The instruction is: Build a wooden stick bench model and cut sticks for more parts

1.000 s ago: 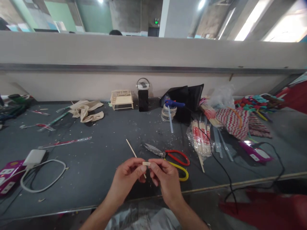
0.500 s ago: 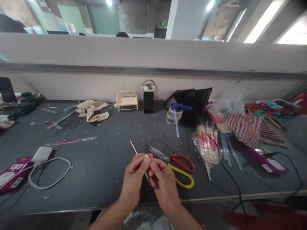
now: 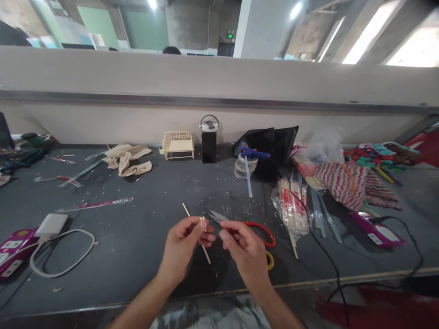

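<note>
Small pale wooden pieces (image 3: 203, 219) are pinched between the thumb and forefinger of my left hand (image 3: 187, 240). A thin wooden stick (image 3: 206, 255) slants on the dark table, passing under that hand. My right hand (image 3: 245, 246) hovers a little to the right with its thumb and fingers apart, holding nothing. Beneath it lie scissors (image 3: 265, 232) with one red and one yellow handle, blades pointing to the upper left; the hand covers part of them.
Further back are a miniature wooden bench (image 3: 179, 145), a black phone (image 3: 209, 147) and a blue glue gun (image 3: 255, 153) on a jar. Bagged sticks (image 3: 293, 205) and a black cable lie right. A white charger (image 3: 53, 226) and a tan cloth (image 3: 128, 159) are left.
My right hand has let go of the small pieces and moved right, over the scissors. My left hand keeps its pinch and has shifted slightly left. The view has shifted slightly.
</note>
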A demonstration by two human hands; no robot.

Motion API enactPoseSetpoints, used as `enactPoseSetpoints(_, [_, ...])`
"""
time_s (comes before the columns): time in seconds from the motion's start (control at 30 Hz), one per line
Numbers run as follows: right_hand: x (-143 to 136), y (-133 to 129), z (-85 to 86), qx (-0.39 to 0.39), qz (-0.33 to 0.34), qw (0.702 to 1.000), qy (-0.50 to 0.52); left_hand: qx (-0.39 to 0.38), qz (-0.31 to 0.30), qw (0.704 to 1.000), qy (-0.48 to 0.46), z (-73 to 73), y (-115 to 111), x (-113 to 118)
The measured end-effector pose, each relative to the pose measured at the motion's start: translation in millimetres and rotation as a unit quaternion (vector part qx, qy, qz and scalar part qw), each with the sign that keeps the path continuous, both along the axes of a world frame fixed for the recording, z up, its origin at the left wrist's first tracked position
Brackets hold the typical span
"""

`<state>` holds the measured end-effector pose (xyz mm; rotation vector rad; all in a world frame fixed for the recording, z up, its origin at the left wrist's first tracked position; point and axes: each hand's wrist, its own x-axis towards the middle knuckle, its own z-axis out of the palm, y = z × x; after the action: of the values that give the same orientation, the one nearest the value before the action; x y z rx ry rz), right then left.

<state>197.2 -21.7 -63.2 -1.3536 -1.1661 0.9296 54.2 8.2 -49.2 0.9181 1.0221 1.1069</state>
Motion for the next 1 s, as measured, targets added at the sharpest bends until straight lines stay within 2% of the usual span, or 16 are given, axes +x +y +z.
enactPoseSetpoints(0.33, [3.8,9.9,12.5,0.123,0.122,0.981,-0.090,-0.025,-0.119,0.993,-0.002,5.2,-6.8,-3.7])
enactPoseSetpoints(0.5, [6.7,10.0,14.0,0.124,0.154,0.975,-0.106,-0.034,-0.134,0.990,-0.018,2.9,-3.7,-9.2])
enactPoseSetpoints(0.57, [7.3,8.7,12.7,0.106,0.140,0.975,-0.135,-0.042,-0.114,0.992,-0.025,1.8,-0.7,-12.2])
enactPoseSetpoints(0.63, [4.8,5.7,7.7,0.082,0.118,0.967,-0.210,-0.066,-0.073,0.994,-0.037,0.2,3.1,-16.1])
enactPoseSetpoints(0.7, [-1.7,1.6,-2.1,0.052,0.119,0.941,-0.313,-0.092,-0.029,0.994,-0.053,-2.3,6.3,-20.4])
enactPoseSetpoints(0.77, [-10.9,-2.2,-15.0,0.022,0.135,0.901,-0.411,-0.107,-0.002,0.992,-0.068,-5.5,7.6,-24.6])
enactPoseSetpoints(0.83, [-19.5,-4.1,-26.6,0.007,0.138,0.870,-0.473,-0.107,0.015,0.991,-0.076,-9.3,6.8,-28.7])
enactPoseSetpoints(0.87, [-22.4,-4.2,-30.5,0.005,0.136,0.865,-0.482,-0.103,0.024,0.991,-0.077,-11.3,5.9,-30.9])
enactPoseSetpoints(0.93, [-24.7,-3.6,-33.0,0.005,0.116,0.880,-0.461,-0.092,0.051,0.991,-0.081,-15.3,4.3,-35.5])
enactPoseSetpoints(1.0, [-22.9,-4.1,-29.2,0.007,0.087,0.914,-0.397,-0.079,0.087,0.988,-0.096,-18.3,4.6,-40.2])
